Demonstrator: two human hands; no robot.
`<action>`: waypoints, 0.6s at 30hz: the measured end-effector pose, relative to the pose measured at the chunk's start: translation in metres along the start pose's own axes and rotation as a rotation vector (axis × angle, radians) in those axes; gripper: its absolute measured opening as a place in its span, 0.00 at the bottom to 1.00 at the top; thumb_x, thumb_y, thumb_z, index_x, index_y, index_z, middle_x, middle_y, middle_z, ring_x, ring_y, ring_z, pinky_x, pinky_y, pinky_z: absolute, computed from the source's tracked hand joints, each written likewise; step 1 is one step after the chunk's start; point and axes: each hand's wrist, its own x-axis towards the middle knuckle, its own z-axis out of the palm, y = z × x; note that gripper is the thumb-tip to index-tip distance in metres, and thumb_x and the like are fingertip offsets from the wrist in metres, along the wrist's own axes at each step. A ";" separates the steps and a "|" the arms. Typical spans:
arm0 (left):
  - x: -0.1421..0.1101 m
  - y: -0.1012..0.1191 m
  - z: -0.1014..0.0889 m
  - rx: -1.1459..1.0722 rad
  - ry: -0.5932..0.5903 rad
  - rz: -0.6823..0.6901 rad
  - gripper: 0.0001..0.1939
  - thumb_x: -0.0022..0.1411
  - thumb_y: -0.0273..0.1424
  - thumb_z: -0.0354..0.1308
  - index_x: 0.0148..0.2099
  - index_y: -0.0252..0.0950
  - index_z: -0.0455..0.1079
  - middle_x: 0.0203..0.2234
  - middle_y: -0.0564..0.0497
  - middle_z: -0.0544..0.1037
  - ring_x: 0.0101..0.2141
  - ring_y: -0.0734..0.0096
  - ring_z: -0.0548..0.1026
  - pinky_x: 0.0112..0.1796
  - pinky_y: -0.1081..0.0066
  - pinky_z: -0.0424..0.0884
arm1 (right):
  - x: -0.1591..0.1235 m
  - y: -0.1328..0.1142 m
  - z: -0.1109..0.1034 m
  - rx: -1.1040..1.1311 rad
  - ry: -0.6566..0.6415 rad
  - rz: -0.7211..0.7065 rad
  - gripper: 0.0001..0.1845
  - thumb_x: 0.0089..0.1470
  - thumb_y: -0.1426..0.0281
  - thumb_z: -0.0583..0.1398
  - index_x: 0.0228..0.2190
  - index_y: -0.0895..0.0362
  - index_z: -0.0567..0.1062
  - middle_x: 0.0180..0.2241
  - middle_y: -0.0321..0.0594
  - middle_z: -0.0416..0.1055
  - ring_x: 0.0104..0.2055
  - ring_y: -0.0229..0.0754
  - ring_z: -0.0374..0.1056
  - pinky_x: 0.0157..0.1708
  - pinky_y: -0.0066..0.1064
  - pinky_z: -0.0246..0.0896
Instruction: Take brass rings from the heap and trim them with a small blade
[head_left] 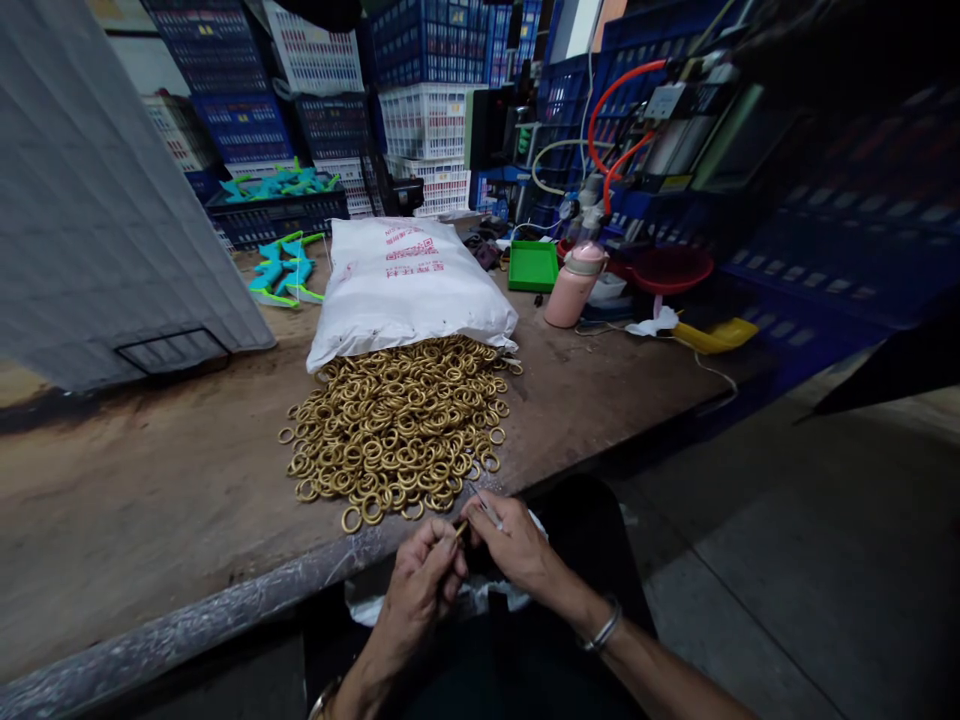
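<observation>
Just past the table's front edge, over my lap, my two hands meet. My left hand (421, 572) is closed, pinching a gold-coloured ring (461, 530) between thumb and fingers. My right hand (519, 545) is closed around a slim tool (491, 513) with a pale handle and a thin dark tip pointing up and left; its exact kind is unclear. The right fingertips are close to the ring, and I cannot tell whether they touch it. Beyond the hands lies a heap of gold-coloured rings (397, 430), spilling from the mouth of a white printed sack (412, 285).
A green tray (533, 266), a pink bottle (574, 288) and a red bowl (671, 268) stand at the back right. Turquoise and green plastic parts (283, 270) lie behind left. A grey padded panel (127, 200) rises at left. Stacked crates (427, 120) fill the background.
</observation>
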 end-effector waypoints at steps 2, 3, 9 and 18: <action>-0.001 0.001 0.000 -0.007 0.010 0.008 0.15 0.56 0.43 0.51 0.28 0.36 0.60 0.11 0.62 0.57 0.11 0.85 0.48 0.14 0.80 0.44 | -0.003 0.004 0.000 -0.158 0.011 -0.056 0.11 0.53 0.70 0.49 0.22 0.57 0.65 0.18 0.32 0.62 0.22 0.33 0.57 0.24 0.23 0.48; -0.001 0.001 0.000 -0.009 0.016 0.010 0.16 0.56 0.44 0.51 0.27 0.36 0.59 0.11 0.62 0.56 0.11 0.85 0.48 0.14 0.80 0.44 | -0.004 0.005 0.001 -0.234 -0.005 -0.085 0.09 0.51 0.72 0.49 0.22 0.57 0.65 0.19 0.32 0.62 0.22 0.33 0.57 0.24 0.23 0.47; 0.003 -0.007 -0.003 -0.025 0.055 0.015 0.17 0.52 0.45 0.54 0.29 0.36 0.58 0.16 0.60 0.63 0.12 0.86 0.51 0.13 0.81 0.45 | -0.013 0.002 0.002 -0.529 -0.083 -0.129 0.11 0.43 0.79 0.50 0.30 0.56 0.66 0.24 0.35 0.67 0.27 0.35 0.62 0.26 0.24 0.44; 0.000 -0.008 -0.004 0.046 0.064 0.072 0.18 0.52 0.45 0.54 0.27 0.36 0.57 0.15 0.60 0.63 0.11 0.87 0.52 0.12 0.82 0.45 | -0.017 0.000 0.002 -0.626 -0.126 -0.134 0.13 0.42 0.80 0.49 0.31 0.57 0.65 0.25 0.37 0.68 0.26 0.37 0.62 0.24 0.26 0.42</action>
